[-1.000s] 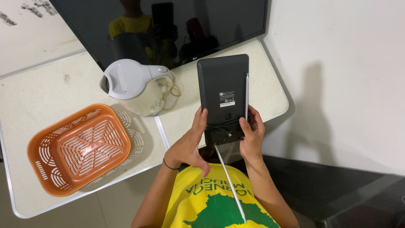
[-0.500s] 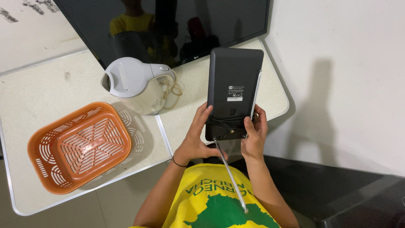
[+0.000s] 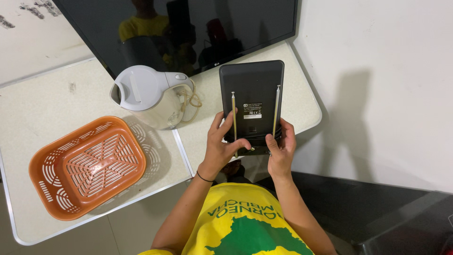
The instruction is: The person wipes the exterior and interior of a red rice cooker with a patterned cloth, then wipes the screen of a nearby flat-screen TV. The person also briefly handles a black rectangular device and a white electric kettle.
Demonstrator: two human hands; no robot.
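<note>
Black plastic fills the middle of our view: we hold a flat dark panel [image 3: 252, 101] (its back toward us, a small label at its centre) upright over the edge of the pale speckled table [image 3: 37, 118]. Its long axis runs away from us toward the dark screen [image 3: 188, 28], and two thin metal antenna rods [image 3: 234, 118] lie folded along that axis, one near each side. Our left hand [image 3: 222, 151] grips the lower left corner, fingers curled, thumb reaching across the bottom edge. Our right hand [image 3: 281, 148] clasps the lower right corner and sits closer to the right rod's base. White kettle [image 3: 146, 94] stands just left of the panel; orange slotted basket [image 3: 85, 167] lies farther left, well apart from both hands.
</note>
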